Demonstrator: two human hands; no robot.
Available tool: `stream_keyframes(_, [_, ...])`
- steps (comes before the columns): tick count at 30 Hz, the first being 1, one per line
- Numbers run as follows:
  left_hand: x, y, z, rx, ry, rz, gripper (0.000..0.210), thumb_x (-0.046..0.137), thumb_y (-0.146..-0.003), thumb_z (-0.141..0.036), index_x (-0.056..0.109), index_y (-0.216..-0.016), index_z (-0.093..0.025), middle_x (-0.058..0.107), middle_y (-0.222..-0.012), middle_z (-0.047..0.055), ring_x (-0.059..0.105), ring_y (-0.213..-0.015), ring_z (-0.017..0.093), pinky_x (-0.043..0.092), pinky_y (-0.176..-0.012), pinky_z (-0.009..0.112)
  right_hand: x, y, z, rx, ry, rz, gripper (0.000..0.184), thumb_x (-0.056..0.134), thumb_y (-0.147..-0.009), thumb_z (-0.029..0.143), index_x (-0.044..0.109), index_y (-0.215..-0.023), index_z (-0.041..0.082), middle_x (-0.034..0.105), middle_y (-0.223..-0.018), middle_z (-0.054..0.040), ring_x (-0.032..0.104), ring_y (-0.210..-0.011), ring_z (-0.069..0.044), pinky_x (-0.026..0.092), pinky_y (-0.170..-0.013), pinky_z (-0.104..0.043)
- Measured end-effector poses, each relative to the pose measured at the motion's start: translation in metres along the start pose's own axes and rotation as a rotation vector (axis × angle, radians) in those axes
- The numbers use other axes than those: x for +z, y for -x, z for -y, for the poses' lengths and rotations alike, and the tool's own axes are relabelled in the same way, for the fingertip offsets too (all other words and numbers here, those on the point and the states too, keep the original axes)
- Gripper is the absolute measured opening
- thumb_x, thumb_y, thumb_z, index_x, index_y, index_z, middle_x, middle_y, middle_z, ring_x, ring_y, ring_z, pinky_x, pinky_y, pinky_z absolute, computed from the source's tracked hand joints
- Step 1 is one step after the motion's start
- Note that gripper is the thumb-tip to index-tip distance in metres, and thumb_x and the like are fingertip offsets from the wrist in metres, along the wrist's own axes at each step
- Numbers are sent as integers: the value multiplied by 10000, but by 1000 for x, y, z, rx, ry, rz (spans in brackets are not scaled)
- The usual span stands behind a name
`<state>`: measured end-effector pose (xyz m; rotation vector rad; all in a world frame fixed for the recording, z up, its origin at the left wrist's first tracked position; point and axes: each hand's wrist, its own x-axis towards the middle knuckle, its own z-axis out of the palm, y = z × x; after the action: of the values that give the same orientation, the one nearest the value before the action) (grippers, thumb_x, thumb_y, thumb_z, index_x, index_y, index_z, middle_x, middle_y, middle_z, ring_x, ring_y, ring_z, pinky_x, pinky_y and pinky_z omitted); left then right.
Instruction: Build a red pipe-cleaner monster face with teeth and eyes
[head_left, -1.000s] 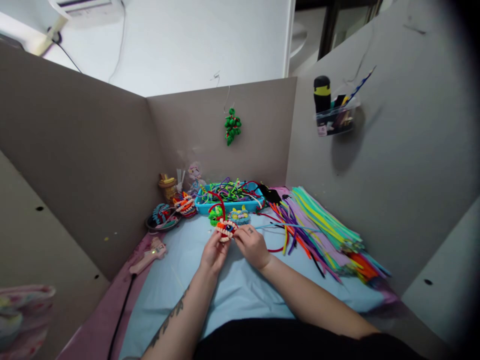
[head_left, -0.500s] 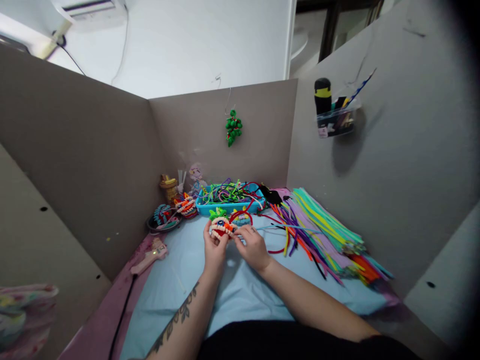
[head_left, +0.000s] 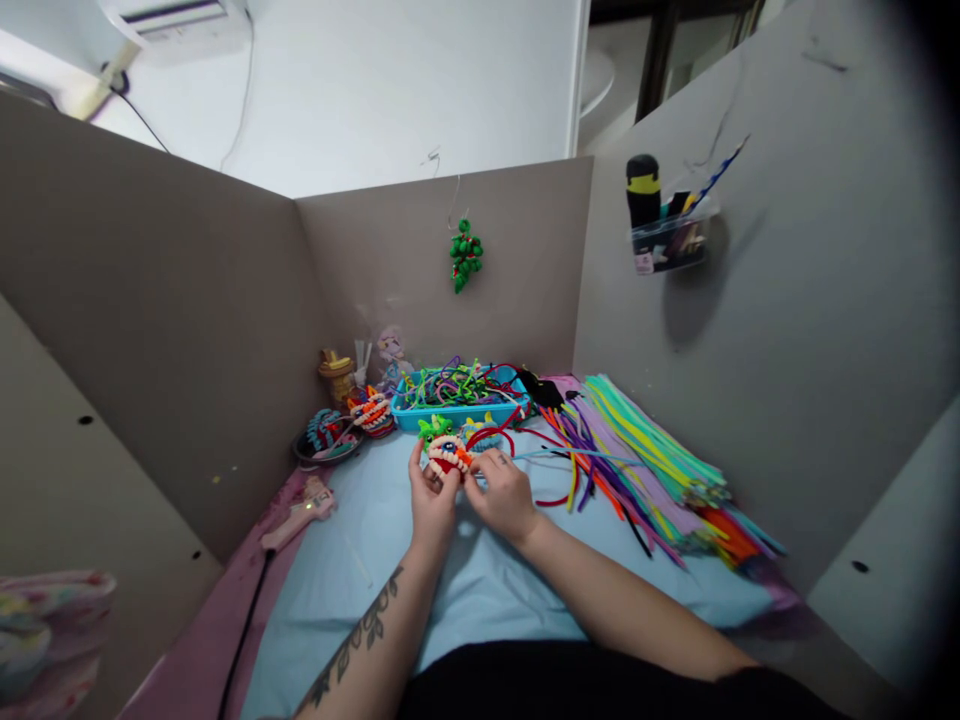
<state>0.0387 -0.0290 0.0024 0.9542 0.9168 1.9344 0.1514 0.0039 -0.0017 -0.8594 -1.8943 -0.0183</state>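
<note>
A small chenille-stem figure [head_left: 445,453] in cream, red and orange, with a blue eye, is held above the blue cloth. My left hand [head_left: 431,510] is closed around its left side and underside, thumb in front. On its right edge, my right hand [head_left: 504,498] is closed with thumb and fingertips pinched together; whether a stem end lies in that pinch is too small to tell. A red chenille stem [head_left: 504,440] loops just behind the right hand. Just beyond the hands are a green figure [head_left: 433,430] and a blue and yellow one [head_left: 478,430], partly hidden.
A blue tray [head_left: 450,416] of tangled stems stands at the back. Bundled colored chenille stems [head_left: 637,450] spread along the right. At left are a pink glue gun [head_left: 300,520] with a black cord, a dark bowl [head_left: 307,453] and another figure [head_left: 371,412]. Grey panels enclose the table.
The held figure has shifted slightly right and turned a little, showing more apart from the green figure behind it. The red stem loop has also shifted right.
</note>
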Motion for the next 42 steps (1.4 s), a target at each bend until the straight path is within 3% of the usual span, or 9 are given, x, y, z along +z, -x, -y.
stream_keyframes(12, [-2, -3, 6, 95, -223, -28, 688, 626, -742, -251, 284, -1338, -215, 609, -1038, 97, 624, -908, 182, 490, -827, 331, -1, 0, 1, -8, 12, -43, 63, 536, -789, 201, 587, -818, 178, 601, -809, -61, 557, -808, -194, 456, -733, -296])
stream_keyframes(22, [-9, 4, 13, 296, -606, 123, 619, 557, -782, -208, 319, -1353, -189, 633, -1060, 104, 618, -858, 175, 479, -780, 302, -4, -1, 5, 5, -45, -91, 101, 525, -811, 203, 607, -865, 178, 608, -867, -75, 565, -847, -196, 467, -769, -313])
stream_keyframes(29, [-7, 7, 11, 363, -634, 141, 562, 567, -765, -193, 405, -1303, -213, 592, -1187, 112, 614, -897, 175, 471, -798, 291, -2, -2, 3, 28, -30, -82, 95, 510, -799, 168, 593, -844, 178, 597, -847, -74, 561, -836, -197, 466, -757, -312])
stream_keyframes(35, [-9, 6, 14, 445, -751, 182, 567, 501, -813, -173, 312, -1347, -216, 550, -1238, 120, 591, -982, 178, 464, -845, 317, -4, -4, 5, 6, -18, -86, 89, 509, -777, 151, 587, -806, 182, 596, -822, -67, 558, -818, -197, 464, -738, -307])
stream_keyframes(42, [-9, 7, 12, 467, -755, 206, 564, 482, -833, -177, 275, -1353, -242, 526, -1260, 116, 592, -924, 161, 478, -817, 319, -3, -4, 4, 18, 0, -86, 75, 519, -767, 148, 586, -780, 179, 597, -794, -62, 556, -795, -195, 462, -731, -306])
